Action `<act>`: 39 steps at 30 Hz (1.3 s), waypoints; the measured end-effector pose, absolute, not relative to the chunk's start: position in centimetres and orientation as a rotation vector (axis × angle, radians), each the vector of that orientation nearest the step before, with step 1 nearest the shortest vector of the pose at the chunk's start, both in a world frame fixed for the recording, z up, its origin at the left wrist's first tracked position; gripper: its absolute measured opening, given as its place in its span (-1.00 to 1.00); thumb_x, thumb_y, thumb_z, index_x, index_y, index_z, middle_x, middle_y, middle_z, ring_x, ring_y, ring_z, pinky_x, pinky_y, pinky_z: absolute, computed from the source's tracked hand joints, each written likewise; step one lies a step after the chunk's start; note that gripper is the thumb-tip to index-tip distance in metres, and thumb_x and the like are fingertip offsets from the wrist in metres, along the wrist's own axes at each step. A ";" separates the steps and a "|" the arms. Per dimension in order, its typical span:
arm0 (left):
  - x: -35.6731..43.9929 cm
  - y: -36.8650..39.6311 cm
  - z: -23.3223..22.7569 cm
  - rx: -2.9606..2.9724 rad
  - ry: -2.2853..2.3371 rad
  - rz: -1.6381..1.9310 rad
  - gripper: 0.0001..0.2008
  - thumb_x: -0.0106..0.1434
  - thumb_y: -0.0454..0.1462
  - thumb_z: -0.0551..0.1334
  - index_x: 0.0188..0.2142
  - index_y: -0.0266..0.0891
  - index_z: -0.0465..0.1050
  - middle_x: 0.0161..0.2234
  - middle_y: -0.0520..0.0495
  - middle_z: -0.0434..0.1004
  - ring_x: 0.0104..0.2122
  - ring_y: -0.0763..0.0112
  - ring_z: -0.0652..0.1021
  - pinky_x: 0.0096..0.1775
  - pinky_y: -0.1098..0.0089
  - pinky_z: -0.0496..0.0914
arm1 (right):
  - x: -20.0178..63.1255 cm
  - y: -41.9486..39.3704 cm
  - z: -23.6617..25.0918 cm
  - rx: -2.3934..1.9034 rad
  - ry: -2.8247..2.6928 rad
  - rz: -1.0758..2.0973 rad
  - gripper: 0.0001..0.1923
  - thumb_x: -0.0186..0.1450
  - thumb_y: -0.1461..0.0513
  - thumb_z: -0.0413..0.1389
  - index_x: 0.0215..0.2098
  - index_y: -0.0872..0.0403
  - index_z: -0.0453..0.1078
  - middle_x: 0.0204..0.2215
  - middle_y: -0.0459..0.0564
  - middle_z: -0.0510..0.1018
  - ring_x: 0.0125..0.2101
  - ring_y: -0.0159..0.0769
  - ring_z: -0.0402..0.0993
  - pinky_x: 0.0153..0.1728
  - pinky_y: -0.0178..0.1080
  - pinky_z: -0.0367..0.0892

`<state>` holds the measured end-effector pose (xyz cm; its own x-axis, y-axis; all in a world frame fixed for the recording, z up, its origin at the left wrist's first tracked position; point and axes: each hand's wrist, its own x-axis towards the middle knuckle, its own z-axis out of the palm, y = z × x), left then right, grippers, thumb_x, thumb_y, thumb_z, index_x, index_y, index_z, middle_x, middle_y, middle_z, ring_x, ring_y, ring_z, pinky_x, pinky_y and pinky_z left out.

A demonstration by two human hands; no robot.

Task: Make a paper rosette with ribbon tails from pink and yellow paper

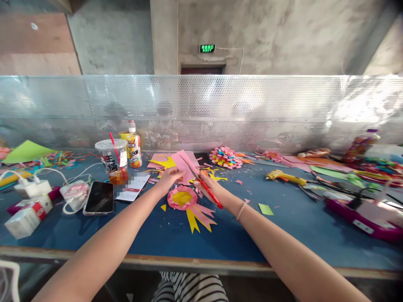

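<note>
My left hand (171, 179) is closed on a sheet of pink paper (182, 161), pinching its lower left edge. In my right hand (211, 187) is a pair of red-handled scissors (210, 193), its blades lying across the pink paper. Just below both hands a paper rosette (182, 197) lies flat on the table, with a pink folded rim and a yellow centre. Yellow and pink notched ribbon tails (201, 218) spread from it to the lower right. Behind my left hand are a yellow paper piece (162, 162) and more pink paper.
On the left stand a drink cup (110, 155), a bottle (134, 149), two phones and chargers (74, 192). A layered paper flower (226, 157) sits behind my right hand. To the right lie a yellow glue gun (285, 178) and a purple power strip (362, 220). Paper scraps litter the blue table (233, 247).
</note>
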<state>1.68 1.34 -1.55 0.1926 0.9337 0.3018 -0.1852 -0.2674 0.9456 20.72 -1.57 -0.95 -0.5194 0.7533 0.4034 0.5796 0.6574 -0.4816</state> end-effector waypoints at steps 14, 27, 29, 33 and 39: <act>1.3 2.1 -1.7 1.432 0.812 1.463 -0.70 -0.05 -0.15 0.31 -0.63 -0.30 0.27 -0.71 0.11 0.25 -0.68 0.61 0.28 -0.59 0.52 0.15 | 20.7 -1.8 -0.8 -1.081 -2.313 0.310 -0.71 0.30 0.10 -0.19 -0.17 0.10 0.20 -0.35 0.05 0.45 -0.37 -0.30 0.40 -0.33 -0.28 0.27; 1.4 1.8 -1.4 1.377 0.805 1.451 -0.70 -0.08 -0.15 0.33 -0.63 -0.30 0.27 -0.73 0.12 0.24 -0.70 0.62 0.27 -0.61 0.54 0.13 | 20.6 -0.8 -1.4 -1.163 -2.306 0.224 -0.68 0.28 0.04 -0.14 -0.26 0.11 0.23 -0.48 -0.01 0.43 -0.48 -0.36 0.39 -0.46 -0.35 0.23; 1.4 1.8 -1.4 1.369 0.820 1.443 -0.70 -0.10 -0.15 0.34 -0.62 -0.30 0.28 -0.73 0.11 0.25 -0.70 0.62 0.27 -0.61 0.54 0.13 | 20.6 -1.3 -1.0 -1.125 -2.306 0.266 -0.68 0.28 0.04 -0.16 -0.25 0.11 0.23 -0.49 -0.01 0.43 -0.49 -0.36 0.37 -0.45 -0.33 0.24; 1.6 1.7 -1.6 1.385 0.828 1.385 -0.71 -0.13 -0.17 0.36 -0.61 -0.31 0.31 -0.72 0.11 0.25 -0.70 0.63 0.27 -0.60 0.54 0.16 | 20.7 -2.5 -0.1 -1.031 -2.280 0.404 -0.64 0.29 0.04 -0.18 -0.17 0.13 0.23 -0.42 0.07 0.44 -0.38 -0.25 0.39 -0.35 -0.22 0.30; 1.6 1.8 -2.1 1.462 0.819 1.295 -0.72 -0.12 -0.18 0.35 -0.62 -0.32 0.30 -0.70 0.09 0.27 -0.68 0.60 0.30 -0.58 0.51 0.17 | 20.7 -2.3 -0.5 -1.070 -2.229 0.464 -0.61 0.27 0.02 -0.17 -0.14 0.11 0.23 -0.46 0.03 0.43 -0.43 -0.26 0.39 -0.37 -0.21 0.31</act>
<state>1.63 1.81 -2.12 0.2043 0.9281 0.3113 -0.1158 -0.2929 0.9491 20.72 -2.26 -0.53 -0.4833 0.7901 0.3771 0.5741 0.6112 -0.5448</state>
